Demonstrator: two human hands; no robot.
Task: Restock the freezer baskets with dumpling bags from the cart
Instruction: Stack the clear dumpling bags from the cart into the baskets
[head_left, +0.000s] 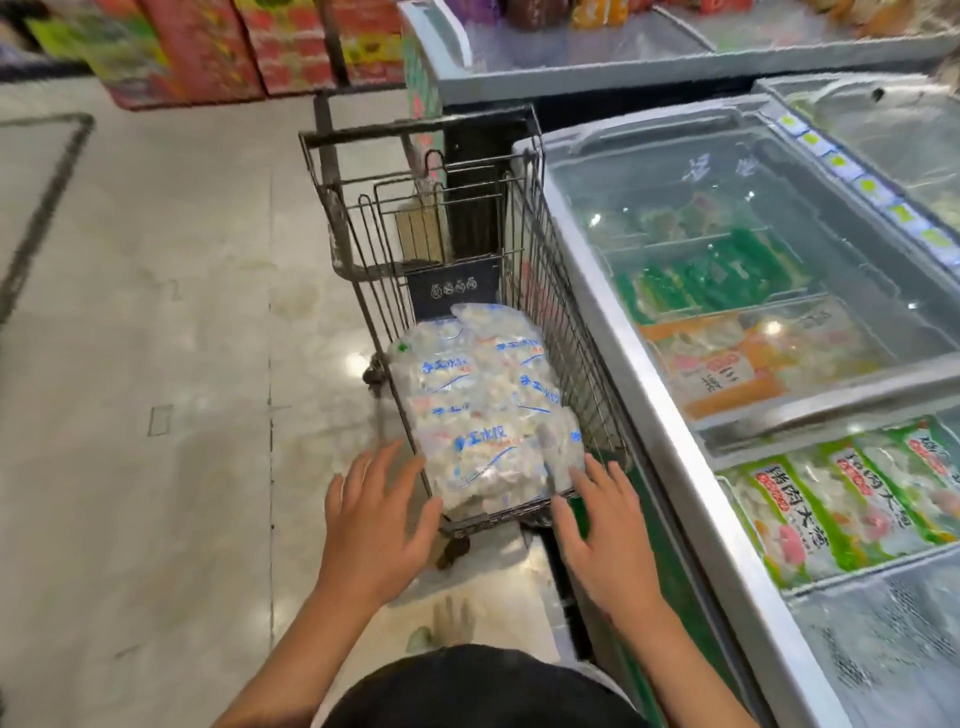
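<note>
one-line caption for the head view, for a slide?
Both open hands, left hand and right hand, reach toward dumpling bags in cart beside freezer.

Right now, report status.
Both hands open: left hand, right hand reaching toward the dumpling bags in the cart. Nothing gripped. Nothing blocking.

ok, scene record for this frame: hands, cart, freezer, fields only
left hand: open, fingers spread, at the cart's near rim
right hand: open, fingers spread, at the near rim
cart: wire, beside the freezer
dumpling bags: clear bags piled in the cart
freezer: on the right, glass lids, packs inside
</note>
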